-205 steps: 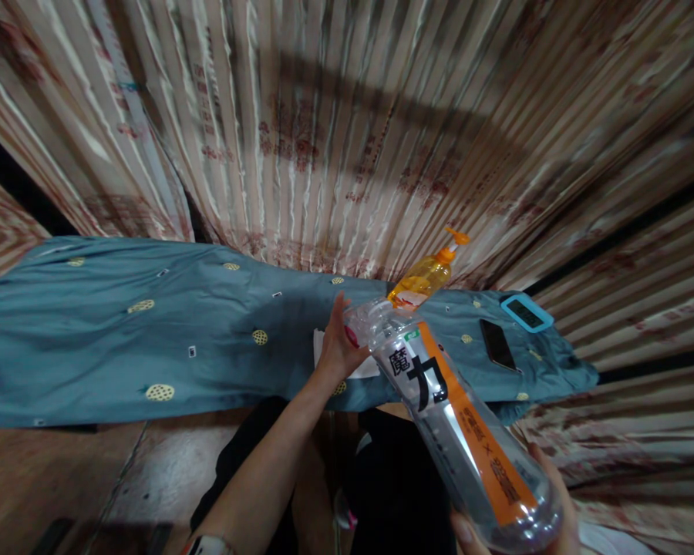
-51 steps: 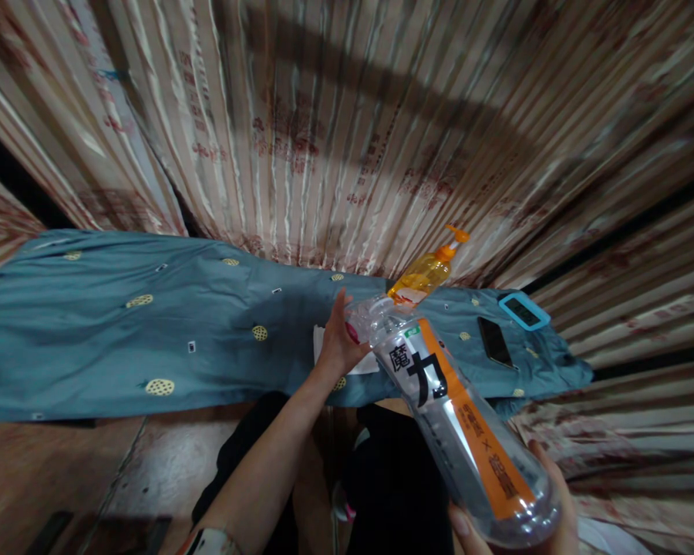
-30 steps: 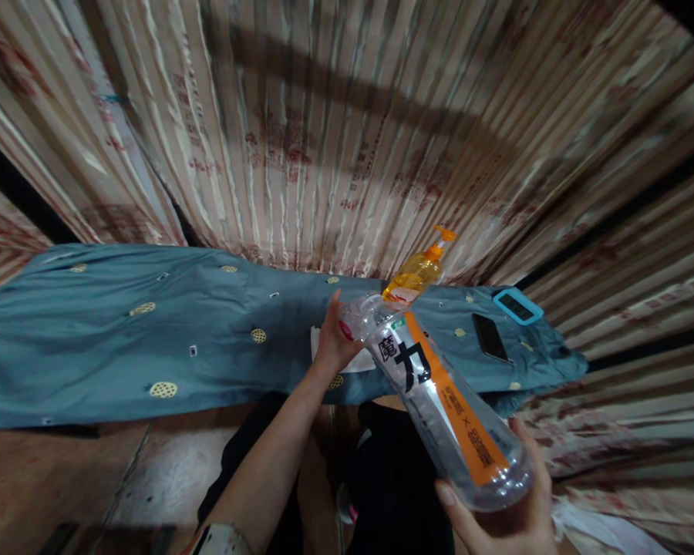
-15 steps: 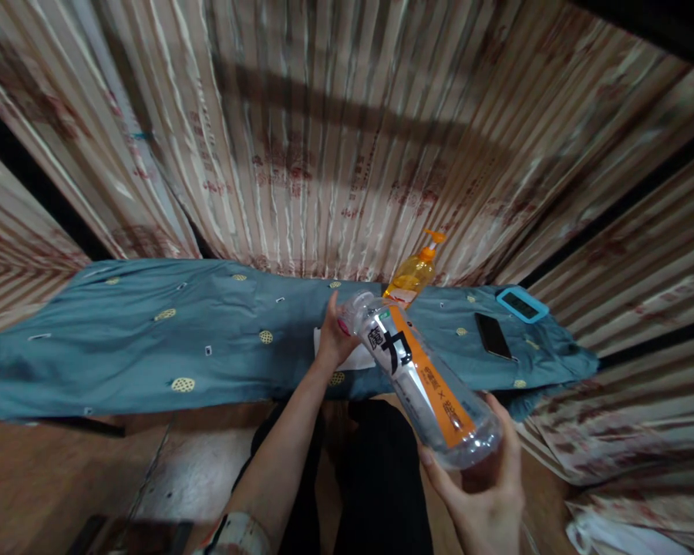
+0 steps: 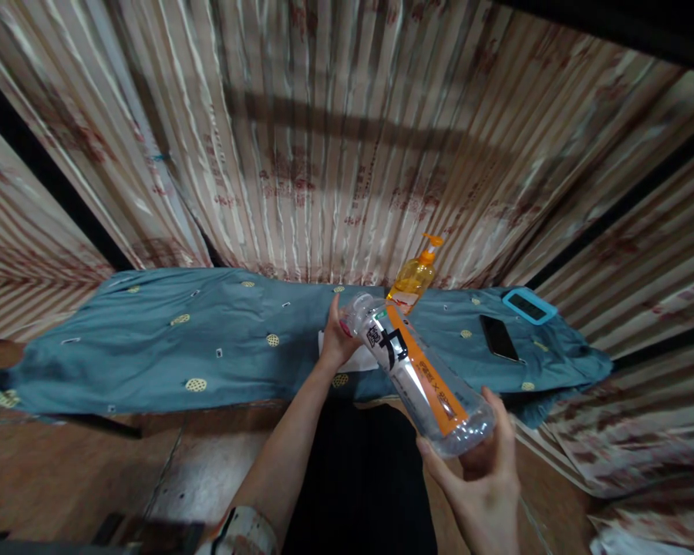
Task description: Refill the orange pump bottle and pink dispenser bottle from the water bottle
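Right hand (image 5: 486,470) gripping base of tilted clear bottle (image 5: 416,370); left hand (image 5: 336,339) pinched around its neck, above the worktop (image 5: 179,347)

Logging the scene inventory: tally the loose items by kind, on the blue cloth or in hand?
Bottles: 2, a clear bottle with an orange label, held by the right hand at its base and the left hand at its cap end, and an orange pump bottle.
Phones: 1, black phone.
Blue-cased devices: 1.
White paper: 1.
Total: 5.
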The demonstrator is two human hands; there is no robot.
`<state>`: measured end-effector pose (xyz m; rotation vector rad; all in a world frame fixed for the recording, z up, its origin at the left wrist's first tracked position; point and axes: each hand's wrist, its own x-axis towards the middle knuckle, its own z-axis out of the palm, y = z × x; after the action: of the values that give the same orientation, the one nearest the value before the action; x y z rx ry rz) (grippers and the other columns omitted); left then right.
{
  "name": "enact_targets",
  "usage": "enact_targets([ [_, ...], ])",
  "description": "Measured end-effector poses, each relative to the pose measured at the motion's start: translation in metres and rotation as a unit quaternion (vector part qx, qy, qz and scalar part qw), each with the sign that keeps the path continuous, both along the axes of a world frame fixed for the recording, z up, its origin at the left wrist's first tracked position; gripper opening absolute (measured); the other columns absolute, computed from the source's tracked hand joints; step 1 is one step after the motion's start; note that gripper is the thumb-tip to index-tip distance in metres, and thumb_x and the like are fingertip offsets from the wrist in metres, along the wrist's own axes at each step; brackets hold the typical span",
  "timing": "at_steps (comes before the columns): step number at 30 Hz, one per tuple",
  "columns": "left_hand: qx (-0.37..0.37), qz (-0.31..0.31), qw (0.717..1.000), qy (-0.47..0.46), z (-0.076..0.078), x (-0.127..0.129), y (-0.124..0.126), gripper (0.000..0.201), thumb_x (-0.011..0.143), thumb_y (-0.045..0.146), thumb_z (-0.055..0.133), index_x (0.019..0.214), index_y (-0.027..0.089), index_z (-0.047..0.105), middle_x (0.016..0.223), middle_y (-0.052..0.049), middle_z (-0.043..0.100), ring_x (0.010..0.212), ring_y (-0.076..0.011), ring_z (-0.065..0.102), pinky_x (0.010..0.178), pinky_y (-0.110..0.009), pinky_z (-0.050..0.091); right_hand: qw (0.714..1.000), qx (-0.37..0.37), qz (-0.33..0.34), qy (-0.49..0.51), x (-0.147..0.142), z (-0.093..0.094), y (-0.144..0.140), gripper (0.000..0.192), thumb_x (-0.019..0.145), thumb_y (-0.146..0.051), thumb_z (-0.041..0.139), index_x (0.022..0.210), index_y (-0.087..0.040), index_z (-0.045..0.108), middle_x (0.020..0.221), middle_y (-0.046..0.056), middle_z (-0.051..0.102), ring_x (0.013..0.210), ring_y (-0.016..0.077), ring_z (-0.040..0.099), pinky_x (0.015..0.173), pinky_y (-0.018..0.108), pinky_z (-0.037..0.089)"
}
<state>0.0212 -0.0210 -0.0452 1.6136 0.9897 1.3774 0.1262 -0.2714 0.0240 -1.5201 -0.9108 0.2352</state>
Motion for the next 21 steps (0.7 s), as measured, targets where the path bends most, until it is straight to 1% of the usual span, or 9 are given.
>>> enact_targets([
  [3,0.006,0.010,1.000,0.001,-0.002,0.000,0.001,0.110,0.057,0.026,0.088,0.150,0.014,0.030,0.113,-0.013,0.073,0.102,-0.0265,0.071,0.100,-0.045,0.053,1.000,-0.005,-0.006,0.012,-0.005,0.007,0.000,0.102,0.062,-0.040,0.089,0.150,-0.023,0.041,0.153,0.016,0.043,0.121,0.0281,0.060,0.074,0.027,0.059],
  [5,0.010,0.013,1.000,-0.002,-0.003,0.000,0.001,0.109,0.058,0.027,0.087,0.150,0.015,0.031,0.113,-0.013,0.073,0.105,-0.0271,0.070,0.102,-0.046,0.052,0.999,-0.022,-0.020,0.028,-0.011,0.014,0.000,0.103,0.063,-0.045,0.088,0.151,-0.022,0.039,0.152,0.016,0.045,0.120,0.0279,0.060,0.078,0.029,0.058],
  [9,0.009,0.008,1.000,-0.002,-0.002,0.000,0.001,0.107,0.058,0.029,0.087,0.148,0.015,0.032,0.115,-0.014,0.072,0.106,-0.0278,0.070,0.100,-0.046,0.053,0.995,-0.055,-0.036,0.073,-0.020,0.026,0.001,0.109,0.062,-0.052,0.086,0.153,-0.021,0.035,0.143,0.017,0.054,0.112,0.0280,0.065,0.093,0.040,0.055],
  [11,0.007,0.003,1.000,-0.003,-0.001,-0.001,0.000,0.106,0.058,0.029,0.088,0.148,0.015,0.033,0.115,-0.014,0.073,0.105,-0.0278,0.071,0.099,-0.046,0.054,0.992,-0.066,-0.035,0.100,-0.022,0.028,0.001,0.112,0.060,-0.053,0.086,0.154,-0.023,0.033,0.142,0.017,0.055,0.115,0.0307,0.063,0.100,0.048,0.051],
  [13,0.008,-0.002,1.000,-0.007,-0.001,-0.001,-0.001,0.106,0.059,0.030,0.088,0.148,0.016,0.033,0.115,-0.014,0.073,0.104,-0.0275,0.072,0.098,-0.045,0.055,0.991,-0.071,-0.038,0.110,-0.021,0.029,0.001,0.114,0.059,-0.054,0.086,0.154,-0.024,0.033,0.143,0.017,0.054,0.121,0.0327,0.060,0.102,0.052,0.049],
  [14,0.012,-0.004,1.000,-0.010,-0.002,-0.001,-0.001,0.106,0.060,0.031,0.088,0.148,0.016,0.032,0.116,-0.014,0.073,0.105,-0.0276,0.072,0.098,-0.045,0.055,0.991,-0.072,-0.042,0.103,-0.020,0.028,0.001,0.113,0.059,-0.055,0.086,0.154,-0.023,0.033,0.145,0.017,0.052,0.124,0.0332,0.057,0.100,0.050,0.049],
  [18,0.038,-0.010,0.999,-0.021,-0.009,-0.001,0.000,0.109,0.062,0.035,0.088,0.150,0.015,0.028,0.122,-0.017,0.071,0.110,-0.0300,0.071,0.102,-0.049,0.053,0.995,-0.065,-0.060,0.049,-0.015,0.025,0.002,0.107,0.060,-0.055,0.084,0.151,-0.019,0.039,0.152,0.015,0.044,0.135,0.0329,0.048,0.088,0.034,0.053],
  [21,0.044,-0.005,0.999,-0.015,-0.013,-0.001,0.002,0.108,0.063,0.036,0.087,0.151,0.019,0.027,0.123,-0.015,0.070,0.111,-0.0310,0.070,0.104,-0.053,0.052,0.996,-0.058,-0.059,0.036,-0.012,0.023,0.003,0.105,0.062,-0.053,0.083,0.151,-0.018,0.039,0.157,0.015,0.040,0.139,0.0325,0.045,0.082,0.030,0.052],
])
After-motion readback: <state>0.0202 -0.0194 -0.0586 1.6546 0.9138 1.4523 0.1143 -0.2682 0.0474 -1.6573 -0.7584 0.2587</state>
